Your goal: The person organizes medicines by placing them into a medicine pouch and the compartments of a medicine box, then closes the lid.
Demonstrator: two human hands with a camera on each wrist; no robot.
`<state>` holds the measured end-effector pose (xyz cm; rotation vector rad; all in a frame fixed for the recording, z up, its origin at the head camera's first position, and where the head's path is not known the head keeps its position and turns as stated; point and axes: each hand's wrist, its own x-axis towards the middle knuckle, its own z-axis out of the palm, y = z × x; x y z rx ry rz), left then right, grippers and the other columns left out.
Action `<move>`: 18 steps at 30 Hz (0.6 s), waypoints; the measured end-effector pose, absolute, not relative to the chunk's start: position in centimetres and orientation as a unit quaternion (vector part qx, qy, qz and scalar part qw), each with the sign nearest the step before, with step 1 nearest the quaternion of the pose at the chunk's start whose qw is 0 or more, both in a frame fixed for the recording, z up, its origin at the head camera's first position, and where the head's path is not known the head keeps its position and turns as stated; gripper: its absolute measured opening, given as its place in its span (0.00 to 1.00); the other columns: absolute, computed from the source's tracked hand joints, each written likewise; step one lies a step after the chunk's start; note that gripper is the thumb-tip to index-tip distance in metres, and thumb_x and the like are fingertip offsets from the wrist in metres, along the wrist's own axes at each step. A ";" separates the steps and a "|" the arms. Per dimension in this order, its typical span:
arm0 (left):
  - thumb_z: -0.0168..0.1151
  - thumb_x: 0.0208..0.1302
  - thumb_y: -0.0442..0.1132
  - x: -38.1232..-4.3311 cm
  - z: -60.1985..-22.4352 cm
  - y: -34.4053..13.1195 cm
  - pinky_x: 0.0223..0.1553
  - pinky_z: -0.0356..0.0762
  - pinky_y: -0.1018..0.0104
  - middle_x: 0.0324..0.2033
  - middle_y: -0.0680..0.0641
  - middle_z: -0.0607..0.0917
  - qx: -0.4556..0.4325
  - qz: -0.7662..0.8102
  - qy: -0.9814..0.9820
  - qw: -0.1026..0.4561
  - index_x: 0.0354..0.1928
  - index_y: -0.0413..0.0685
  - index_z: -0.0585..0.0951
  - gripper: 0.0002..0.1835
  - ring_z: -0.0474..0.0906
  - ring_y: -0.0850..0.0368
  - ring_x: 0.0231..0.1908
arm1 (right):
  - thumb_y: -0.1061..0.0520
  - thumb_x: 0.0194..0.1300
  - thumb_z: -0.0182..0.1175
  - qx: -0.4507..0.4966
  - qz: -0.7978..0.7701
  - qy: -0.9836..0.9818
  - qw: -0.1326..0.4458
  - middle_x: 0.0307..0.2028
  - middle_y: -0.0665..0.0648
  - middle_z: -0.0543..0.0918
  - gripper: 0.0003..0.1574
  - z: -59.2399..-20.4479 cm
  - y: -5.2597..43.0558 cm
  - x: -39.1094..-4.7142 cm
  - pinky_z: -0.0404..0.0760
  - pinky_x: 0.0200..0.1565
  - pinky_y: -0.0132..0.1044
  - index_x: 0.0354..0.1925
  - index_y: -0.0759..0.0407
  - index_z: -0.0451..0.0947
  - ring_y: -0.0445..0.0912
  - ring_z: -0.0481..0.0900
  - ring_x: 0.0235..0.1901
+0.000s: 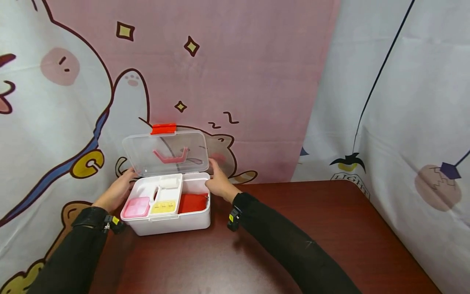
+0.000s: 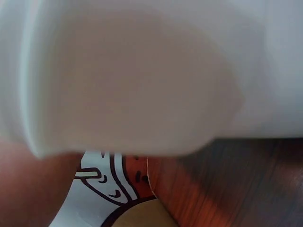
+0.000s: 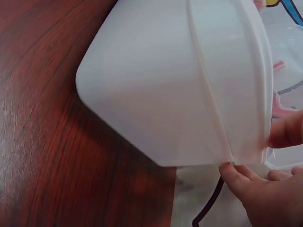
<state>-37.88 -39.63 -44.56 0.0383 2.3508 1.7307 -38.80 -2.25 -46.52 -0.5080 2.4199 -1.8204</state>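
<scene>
A white plastic storage box (image 1: 176, 225) sits at the back left of the table, its clear lid (image 1: 145, 151) raised on the far side. The lid carries a red latch (image 1: 163, 128) and a pink handle (image 1: 170, 158). Inside, a white tray (image 1: 150, 183) has pink and yellow compartment covers, and a red item (image 1: 192, 203) lies to its right. My left hand (image 1: 118, 191) holds the back left corner, its fingertips hidden. At the back right corner my right hand (image 1: 222, 182) grips the box, the thumb (image 3: 286, 130) at the rim and fingers on the outer wall.
The dark red-brown wooden table (image 1: 293, 220) extends to the right and front. A printed cloth (image 1: 257, 81) hangs right behind the table's back edge, close to the lid, and covers the left and right sides too.
</scene>
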 end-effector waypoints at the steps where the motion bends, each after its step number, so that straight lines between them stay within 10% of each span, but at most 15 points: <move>1: 0.32 0.92 0.57 -37.8 -44.6 -39.6 0.85 0.36 0.25 0.89 0.38 0.27 0.013 0.602 0.790 0.113 0.88 0.56 0.23 0.42 0.34 0.24 0.87 | 0.74 0.61 0.52 -0.159 -0.598 0.785 0.039 0.86 0.62 0.60 0.63 -46.5 -2.3 -38.8 0.82 0.68 0.54 0.90 0.49 0.45 0.65 0.76 0.76; 10: 0.25 0.90 0.63 -35.8 -44.6 -38.4 0.83 0.38 0.21 0.89 0.42 0.24 0.050 0.657 0.741 0.128 0.89 0.56 0.25 0.41 0.31 0.24 0.87 | 0.74 0.59 0.48 -0.149 -0.628 0.764 0.032 0.83 0.63 0.65 0.64 -46.8 -1.3 -38.5 0.83 0.54 0.44 0.90 0.44 0.51 0.64 0.83 0.66; 18: 0.21 0.89 0.66 -33.6 -44.8 -35.4 0.80 0.47 0.20 0.90 0.40 0.32 0.110 0.619 0.769 0.116 0.90 0.52 0.30 0.42 0.38 0.21 0.87 | 0.59 0.82 0.51 -0.149 -0.632 0.760 0.030 0.85 0.61 0.65 0.44 -46.9 3.5 -36.8 0.72 0.79 0.60 0.89 0.44 0.54 0.62 0.74 0.78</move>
